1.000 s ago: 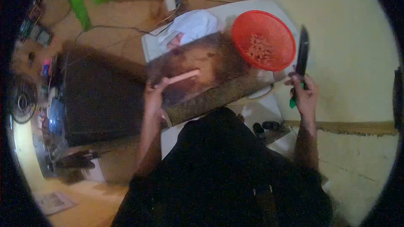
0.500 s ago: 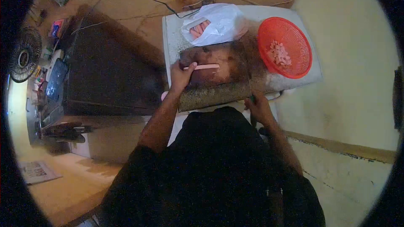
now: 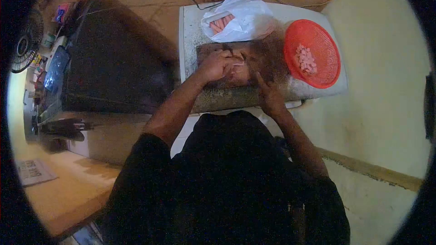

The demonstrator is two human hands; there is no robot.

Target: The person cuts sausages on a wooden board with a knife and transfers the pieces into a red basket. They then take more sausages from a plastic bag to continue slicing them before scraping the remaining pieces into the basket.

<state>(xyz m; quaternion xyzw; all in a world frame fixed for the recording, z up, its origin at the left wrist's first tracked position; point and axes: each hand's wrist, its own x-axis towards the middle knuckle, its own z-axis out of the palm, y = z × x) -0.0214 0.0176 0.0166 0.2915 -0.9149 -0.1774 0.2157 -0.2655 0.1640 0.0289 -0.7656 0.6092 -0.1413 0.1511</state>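
Note:
My left hand [image 3: 218, 66] is closed over a pale pink sausage [image 3: 238, 64] on a dark, stained chopping board [image 3: 205, 53]. Only a short end of the sausage shows past the fingers. At the board's right side my right hand [image 3: 271, 99] is closed round a knife, its index finger pointing forward. The dark blade [image 3: 249, 60] reaches toward the sausage end and is hard to make out against the board. Beyond the board, a white plastic bag [image 3: 245, 20] lies open with several whole sausages [image 3: 221, 23] inside.
On the right a red plastic basket [image 3: 324, 41] holds many cut sausage pieces [image 3: 305, 59]. Everything stands on a worn white surface [image 3: 186, 22]. A large dark box-like piece [image 3: 118, 59] is to the left, with a fan [image 3: 27, 41] beyond. A pale wall [image 3: 377, 86] borders the right.
My left hand has moved right and forward over the sausage, covering most of it. My right hand has come up from the front edge onto the board with the knife.

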